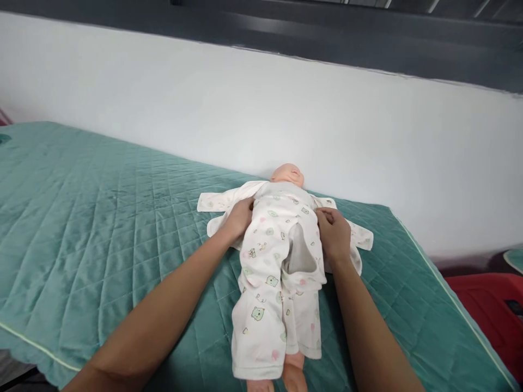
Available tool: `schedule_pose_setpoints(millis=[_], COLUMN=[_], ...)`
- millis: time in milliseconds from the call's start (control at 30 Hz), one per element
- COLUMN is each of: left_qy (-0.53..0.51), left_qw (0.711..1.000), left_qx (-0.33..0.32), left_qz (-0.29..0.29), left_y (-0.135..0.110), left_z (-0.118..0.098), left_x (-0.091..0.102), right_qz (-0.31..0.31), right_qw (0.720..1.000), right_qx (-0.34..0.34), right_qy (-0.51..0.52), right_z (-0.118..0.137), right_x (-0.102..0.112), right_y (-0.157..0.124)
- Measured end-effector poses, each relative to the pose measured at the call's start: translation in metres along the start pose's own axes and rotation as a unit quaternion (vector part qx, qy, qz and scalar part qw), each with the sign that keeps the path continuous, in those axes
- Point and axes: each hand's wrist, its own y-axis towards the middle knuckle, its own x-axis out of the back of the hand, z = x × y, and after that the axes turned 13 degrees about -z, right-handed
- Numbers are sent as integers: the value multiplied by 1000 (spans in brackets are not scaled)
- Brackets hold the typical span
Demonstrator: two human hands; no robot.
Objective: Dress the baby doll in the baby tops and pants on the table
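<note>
I see a white baby suit (274,272) printed with small green and pink animal motifs, on a pale pink doll (287,174). The quilted cover (102,218) is teal with diamond stitching; the wall (286,114) is white.

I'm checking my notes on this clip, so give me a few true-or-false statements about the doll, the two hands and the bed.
1. The doll lies face up on the green quilted cover. True.
2. The left hand rests on the doll's head. False: it is at the side of the torso, well below the head.
3. The right hand touches the printed clothes on the doll's other side. True.
4. Socks cover the doll's feet. False: the bare feet stick out of the trouser legs.
</note>
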Motion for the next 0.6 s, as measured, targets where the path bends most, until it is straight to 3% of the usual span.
schedule_pose_setpoints(millis=[100, 200, 333, 500, 600], left_qy=[64, 61, -30, -54, -52], left_qw=[995, 982, 977, 979, 976], left_qx=[-44, -128, -210, -191, -170], left_qz=[-66, -123, -22, 55, 127], left_y=[10, 16, 15, 15, 25], left_z=[0, -8, -18, -27, -36], left_x=[2, 0, -10, -18, -15], right_qz=[-21, 37, 138, 213, 261], right_qw=[995, 987, 977, 948, 935], right_qx=[100, 152, 110, 199, 214], right_qy=[3, 49, 121, 129, 108], right_z=[9, 18, 20, 15, 15], right_x=[-1, -6, -17, -28, -30], right_y=[4, 6, 13, 30, 36])
